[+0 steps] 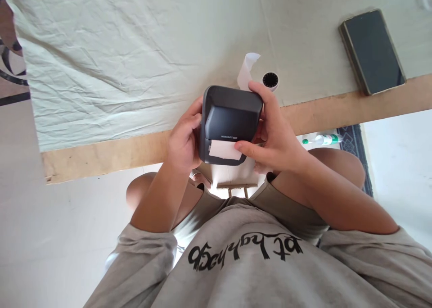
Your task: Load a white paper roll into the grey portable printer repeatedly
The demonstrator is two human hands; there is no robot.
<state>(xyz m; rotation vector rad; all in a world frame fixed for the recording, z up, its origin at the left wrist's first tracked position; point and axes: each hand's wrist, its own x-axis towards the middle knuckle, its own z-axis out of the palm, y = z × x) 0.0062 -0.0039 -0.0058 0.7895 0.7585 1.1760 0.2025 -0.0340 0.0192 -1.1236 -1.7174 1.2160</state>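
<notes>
A black label printer point(232, 119) is held between my two hands, over the table's near edge. My left hand point(185, 141) is closed round its left side. My right hand point(276, 137) grips the right side, its thumb lying on the white paper strip point(222, 149) that sticks out of the printer's front slot. Behind the printer, a curled piece of white paper point(245, 69) stands on the cloth. Close by it is a small round white thing with a dark ribbed hollow point(270, 80). The fingers under the printer are largely hidden.
A pale green cloth point(135, 51) covers the table, whose wooden edge point(108, 161) runs in front of me. At the right lies a smartphone on a dark block or case point(374, 51). A plastic bottle point(324, 139) and a blue patterned mat point(354, 150) are on the floor.
</notes>
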